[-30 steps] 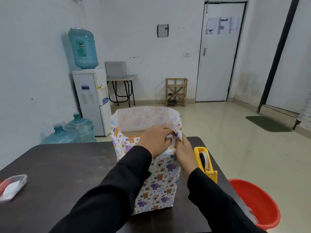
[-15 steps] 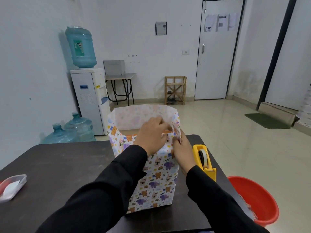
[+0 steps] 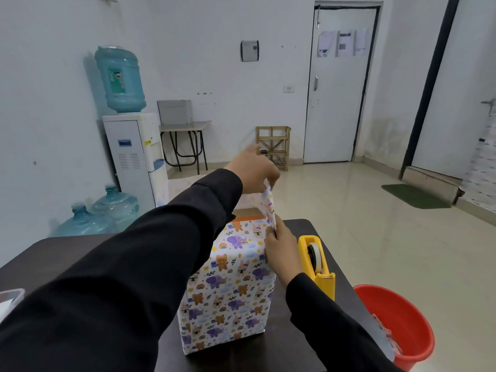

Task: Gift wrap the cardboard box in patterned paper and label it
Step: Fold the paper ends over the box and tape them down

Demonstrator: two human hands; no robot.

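Note:
A tall box wrapped in animal-patterned paper (image 3: 230, 288) stands upright on the dark table (image 3: 61, 259). Its top is open, with an orange cardboard rim (image 3: 248, 218) showing and paper standing up above it. My left hand (image 3: 252, 170) is raised above the box's right corner, pinching the tip of the paper flap (image 3: 269, 202) and holding it upward. My right hand (image 3: 281, 251) pinches the same flap at its base, pressed against the box's right edge. A yellow tape dispenser (image 3: 318, 264) stands just right of my right hand.
A red bucket (image 3: 402, 318) with paper scraps sits on the floor by the table's right edge. A clear plastic container (image 3: 9, 299) lies at the table's left edge. A water dispenser (image 3: 131, 149) and spare bottles (image 3: 102, 216) stand by the left wall.
My left hand has risen from the box's top corner, drawing the paper flap up and taut. My right hand stays at the corner. The view has moved closer to the box.

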